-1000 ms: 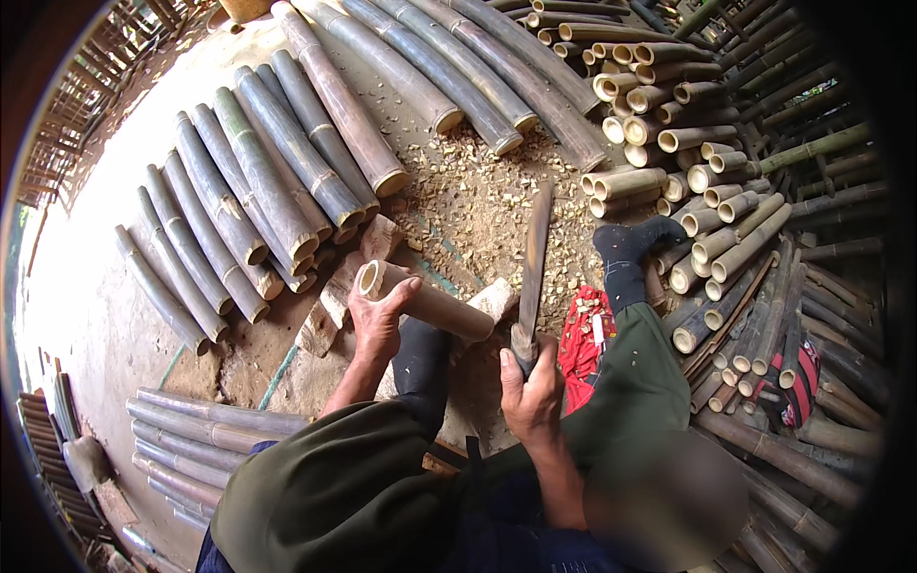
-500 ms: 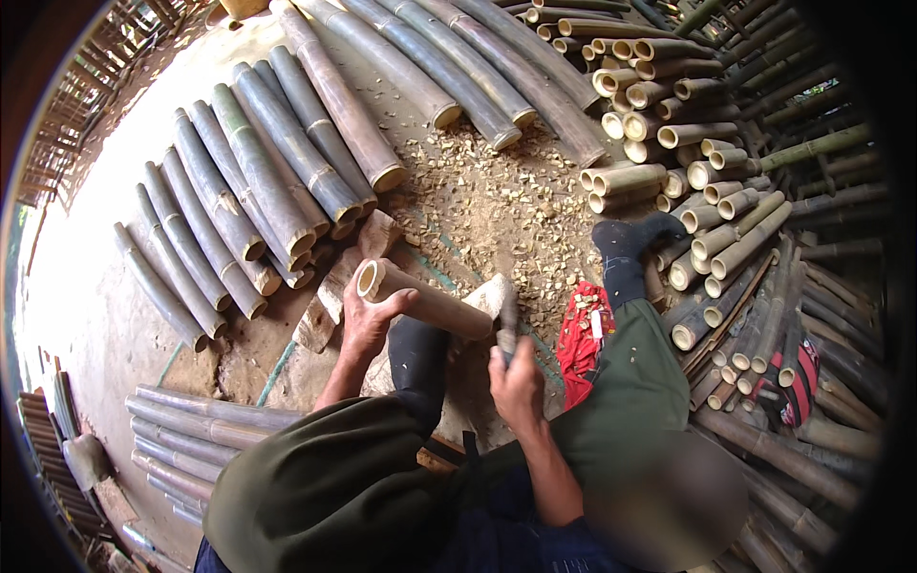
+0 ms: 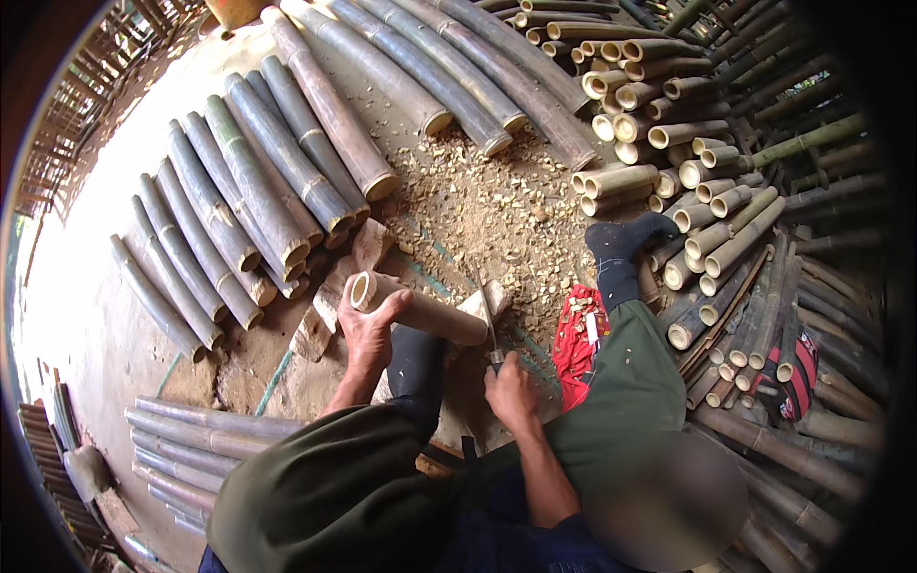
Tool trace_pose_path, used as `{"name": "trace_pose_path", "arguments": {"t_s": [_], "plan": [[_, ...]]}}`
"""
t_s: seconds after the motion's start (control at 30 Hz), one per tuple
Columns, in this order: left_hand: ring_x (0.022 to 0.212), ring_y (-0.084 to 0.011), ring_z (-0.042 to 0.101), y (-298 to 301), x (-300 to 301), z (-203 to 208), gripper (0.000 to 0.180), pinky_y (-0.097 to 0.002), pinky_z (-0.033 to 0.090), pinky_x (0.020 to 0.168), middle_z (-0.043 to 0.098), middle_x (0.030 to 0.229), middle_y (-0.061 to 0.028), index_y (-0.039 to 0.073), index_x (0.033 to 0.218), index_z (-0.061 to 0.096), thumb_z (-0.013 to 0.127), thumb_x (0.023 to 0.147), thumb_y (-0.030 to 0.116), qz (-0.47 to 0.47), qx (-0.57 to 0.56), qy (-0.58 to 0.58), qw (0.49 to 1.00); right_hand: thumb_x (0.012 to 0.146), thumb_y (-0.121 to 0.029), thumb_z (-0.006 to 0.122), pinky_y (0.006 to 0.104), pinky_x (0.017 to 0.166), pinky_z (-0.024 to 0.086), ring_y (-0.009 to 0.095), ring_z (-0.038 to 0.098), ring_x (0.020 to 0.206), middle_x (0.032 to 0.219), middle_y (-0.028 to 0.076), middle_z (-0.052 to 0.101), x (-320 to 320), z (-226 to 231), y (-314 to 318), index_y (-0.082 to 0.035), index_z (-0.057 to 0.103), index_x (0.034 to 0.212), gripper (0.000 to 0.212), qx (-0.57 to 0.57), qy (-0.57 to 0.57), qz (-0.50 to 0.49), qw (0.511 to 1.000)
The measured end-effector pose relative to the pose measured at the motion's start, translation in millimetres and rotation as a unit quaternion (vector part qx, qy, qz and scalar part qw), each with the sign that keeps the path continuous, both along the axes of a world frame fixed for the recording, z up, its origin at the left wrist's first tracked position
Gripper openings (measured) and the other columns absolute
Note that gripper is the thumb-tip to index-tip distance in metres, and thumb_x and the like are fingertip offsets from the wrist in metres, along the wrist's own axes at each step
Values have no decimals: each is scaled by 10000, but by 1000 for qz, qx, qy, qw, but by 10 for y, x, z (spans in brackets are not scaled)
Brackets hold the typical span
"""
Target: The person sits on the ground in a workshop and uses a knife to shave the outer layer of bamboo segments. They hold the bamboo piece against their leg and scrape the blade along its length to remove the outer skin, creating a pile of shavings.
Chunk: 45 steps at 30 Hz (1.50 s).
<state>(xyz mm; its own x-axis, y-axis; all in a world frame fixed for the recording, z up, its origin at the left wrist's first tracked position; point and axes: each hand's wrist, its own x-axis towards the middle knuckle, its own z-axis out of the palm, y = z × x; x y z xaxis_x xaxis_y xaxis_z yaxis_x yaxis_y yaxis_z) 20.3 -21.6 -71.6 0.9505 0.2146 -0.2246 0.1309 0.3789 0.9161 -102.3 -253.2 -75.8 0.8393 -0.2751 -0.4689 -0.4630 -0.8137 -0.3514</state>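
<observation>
My left hand [image 3: 366, 327] grips a short bamboo section [image 3: 435, 312] near its open, hollow end, with the thumb along its top. The section lies slanted in front of my left shin, its other end pointing right. My right hand [image 3: 513, 392] is closed round the dark handle of a long knife [image 3: 485, 304]. The narrow blade points away from me, right beside the section's right end; whether it touches the cut edge I cannot tell. Behind that end, a pale wooden block [image 3: 492, 298] shows in part.
Long bamboo poles [image 3: 248, 181] lie in rows at the left and far side. Cut bamboo pieces [image 3: 659, 134] are stacked at the right. Wood chips [image 3: 516, 210] cover the ground ahead. A red cloth [image 3: 578, 349] lies beside my right leg. More poles [image 3: 191, 435] lie near my left knee.
The knife blade has turned and now shows as a thin line reaching forward past the bamboo's end. My left hand keeps its hold on the section. The whole view has shifted slightly.
</observation>
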Motion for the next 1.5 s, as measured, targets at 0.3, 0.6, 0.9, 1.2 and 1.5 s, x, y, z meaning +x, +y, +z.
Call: {"name": "trace_pose_path", "arguments": {"t_s": [0.3,0.6,0.9,1.2,1.5], "plan": [[1085,-209,684,327,2,1,562,-366,539,987,712,1134,-90,49,1204,637,950,746,141,-92,-32,-28,995,1050,-226,693,498,640,536,453,713,760,838,234,684,361,1212,284,-14,555,1157,275,173,-312,-31,934],[1093,-219,690,185,-28,110,555,-380,556,988,710,1184,-111,41,1247,616,900,772,75,-21,-132,-4,991,1044,-299,657,620,758,539,542,701,897,938,324,711,269,540,139,-4,531,1168,344,96,-100,8,990],[1102,-236,700,139,12,129,515,-387,558,999,731,1144,-128,31,1166,627,924,751,92,-77,-62,-36,994,1024,-256,694,579,713,553,517,718,865,934,286,729,46,-53,27,4,552,1131,315,64,-111,-22,992],[1098,-195,664,596,-15,119,613,-358,549,958,684,1164,-73,56,1196,660,962,671,151,-188,48,-24,981,1030,-185,706,515,615,514,489,706,780,817,259,675,399,1179,277,-1,538,1125,266,199,-319,-8,927],[1015,-167,684,253,-19,205,574,-324,549,936,703,1131,-54,60,1223,640,950,746,131,-91,-2,-27,995,1033,-258,681,614,710,537,541,694,828,867,309,700,282,608,162,-1,515,1157,330,98,-118,8,988]]}}
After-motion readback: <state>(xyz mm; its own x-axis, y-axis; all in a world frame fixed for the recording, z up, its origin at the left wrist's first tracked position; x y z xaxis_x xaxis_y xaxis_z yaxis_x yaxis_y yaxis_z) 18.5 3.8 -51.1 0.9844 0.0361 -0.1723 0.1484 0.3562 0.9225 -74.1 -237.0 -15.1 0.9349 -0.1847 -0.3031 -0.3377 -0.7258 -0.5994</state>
